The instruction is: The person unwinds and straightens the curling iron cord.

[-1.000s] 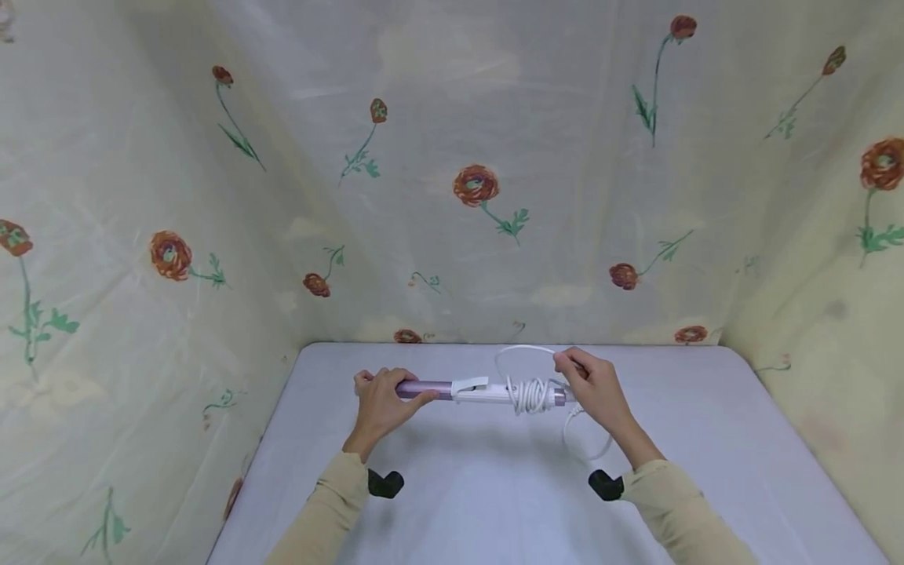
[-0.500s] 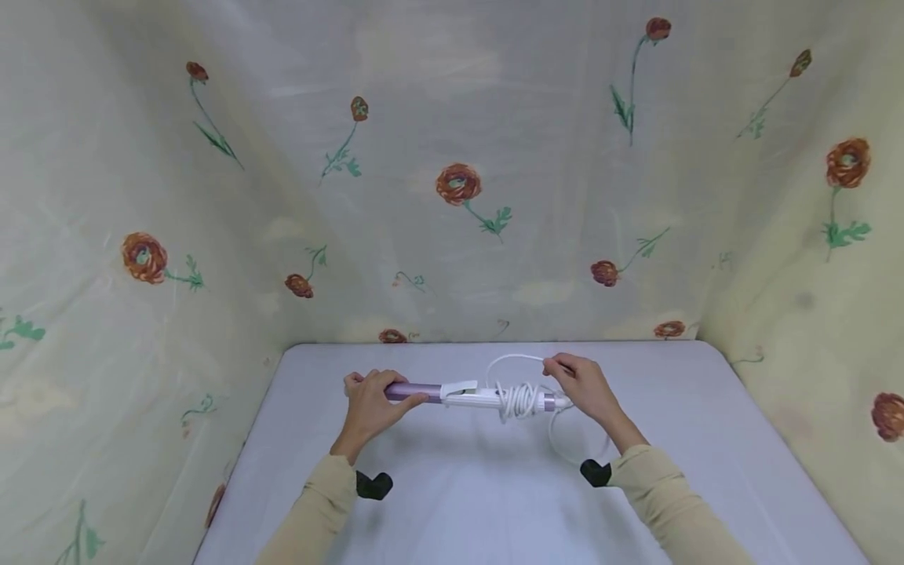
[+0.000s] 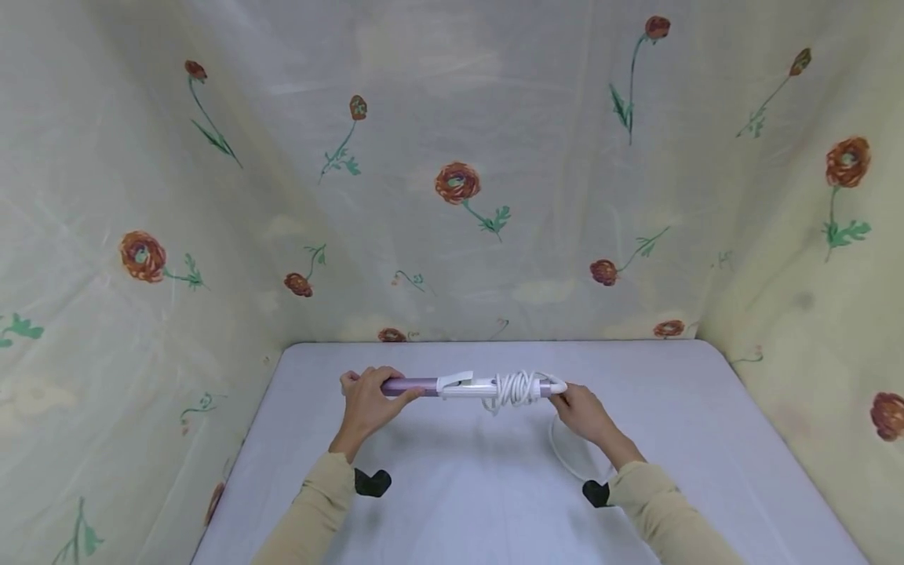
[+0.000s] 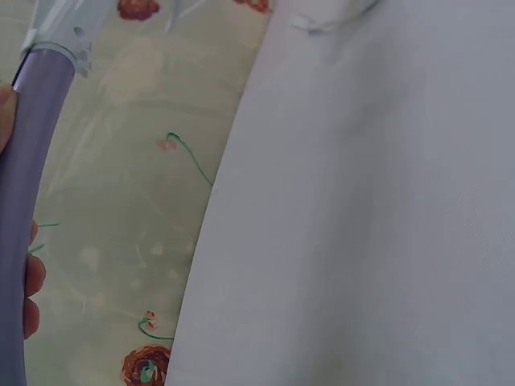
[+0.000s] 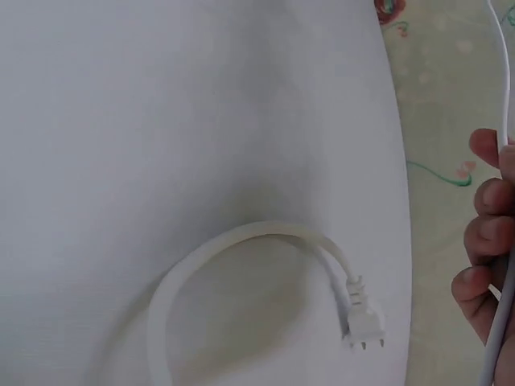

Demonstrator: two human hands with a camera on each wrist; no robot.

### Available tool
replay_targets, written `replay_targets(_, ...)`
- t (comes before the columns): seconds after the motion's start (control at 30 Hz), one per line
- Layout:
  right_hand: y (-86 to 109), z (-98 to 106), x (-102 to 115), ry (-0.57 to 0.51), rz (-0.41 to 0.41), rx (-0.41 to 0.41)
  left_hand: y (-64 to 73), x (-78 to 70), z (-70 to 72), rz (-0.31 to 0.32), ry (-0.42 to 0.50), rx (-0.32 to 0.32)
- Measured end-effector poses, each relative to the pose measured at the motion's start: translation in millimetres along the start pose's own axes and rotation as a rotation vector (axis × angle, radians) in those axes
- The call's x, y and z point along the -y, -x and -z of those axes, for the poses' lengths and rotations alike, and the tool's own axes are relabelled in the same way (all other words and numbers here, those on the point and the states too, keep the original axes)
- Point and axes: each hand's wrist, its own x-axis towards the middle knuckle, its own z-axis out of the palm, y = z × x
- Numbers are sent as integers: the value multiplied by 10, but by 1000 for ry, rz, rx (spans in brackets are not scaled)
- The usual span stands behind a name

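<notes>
Head: curling iron held above the bench, toward its far edge and roughly parallel to it. Smooth lavender barrel, glossy white plastic handle, flat lever angled up. White cord wound in bunched turns round the handle; loose loop hangs below the right hand. Left hand on the barrel, grip wrapped round it. Right hand at the handle's tail end. Bench top pale, matt, far corners rounded; wrinkled poppy-print sheeting behind and both sides. Beige sleeves, black angular piece at each cuff.

Left wrist: barrel is a plain cylinder, fingertips on both sides of it; white collar at its end. Item at top edge too blurred.

Right wrist: grip curled round the cord. Rubbery round-section loop arcs over the bench near a side edge, ending in a moulded white plug, ribbed neck, short prongs. Its shadow falls on the bench.
</notes>
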Motion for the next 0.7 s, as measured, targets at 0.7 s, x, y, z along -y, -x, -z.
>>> replay_targets(0.7, 509, -507, 391, -143, 208, 307, -12, -6, -26, 35, -36, -78)
